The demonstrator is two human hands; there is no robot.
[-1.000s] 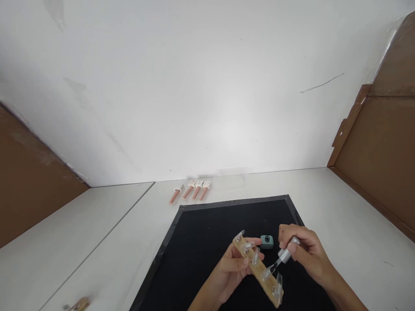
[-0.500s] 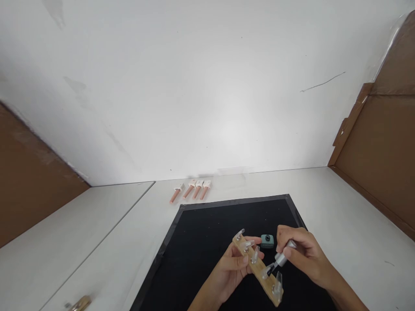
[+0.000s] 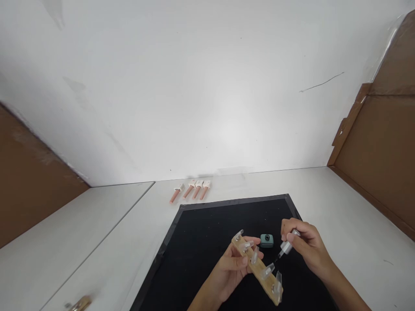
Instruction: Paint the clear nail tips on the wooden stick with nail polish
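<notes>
A person's two bare hands are apart above a black mat [image 3: 201, 242] on a white table [image 3: 340, 207]. The left hand [image 3: 231, 268] is clamped on a wooden strip [image 3: 258, 271] that slants across it, thumb on the near side, fingers behind. The right hand [image 3: 306, 246] pinches the silver handle of a small applicator brush [image 3: 286, 247]; its dark tip points down just beside a clear nail tip [image 3: 268, 271]. Whether the two touch cannot be told.

The likeliest trouble is a smear or drip, should the brush carry too much liquid or the right hand waver over the narrow nail tip. The strip is gripped towards its upper part, so pressure near the lower end could tilt it or bend a nail tip off its mount. The teal bottle [image 3: 266, 242] seems to be uncapped and is just beside the left fingertips; a sideways nudge could tip it and spill onto the mat.

Counted: two hands, one wooden strip, five clear nail tips along it, one brush and one teal bottle. Four pink-and-white items [image 3: 196, 192] lie beyond the mat, three close together and one slightly apart. One blurred brownish object [image 3: 81, 303] is at the lower left.
</notes>
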